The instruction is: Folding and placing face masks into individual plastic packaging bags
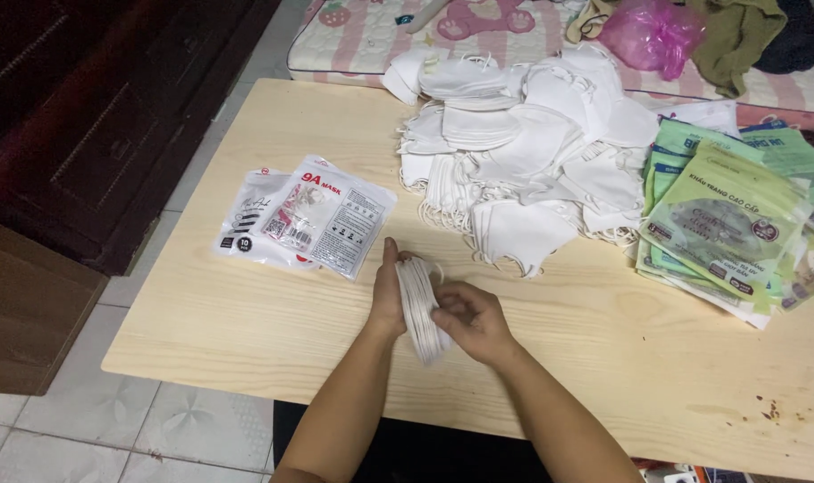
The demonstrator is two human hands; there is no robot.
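Both of my hands hold one upright stack of folded white face masks point(420, 309) just above the pale wooden table point(246, 331). My left hand point(387, 291) presses flat against the stack's left side. My right hand point(474, 319) grips it from the right, fingers curled over the edges. A large loose heap of white masks point(523, 152) lies beyond my hands at the table's far side. Two clear plastic mask packets point(307, 217) with red and white printing lie flat to the left of my hands.
A pile of green printed packets point(729, 224) sits at the table's right. Behind the table are a pink-patterned mattress point(371, 36), a pink plastic bag point(650, 34) and olive cloth point(738, 31). Dark wooden furniture point(94, 134) stands on the left, over tiled floor point(112, 429).
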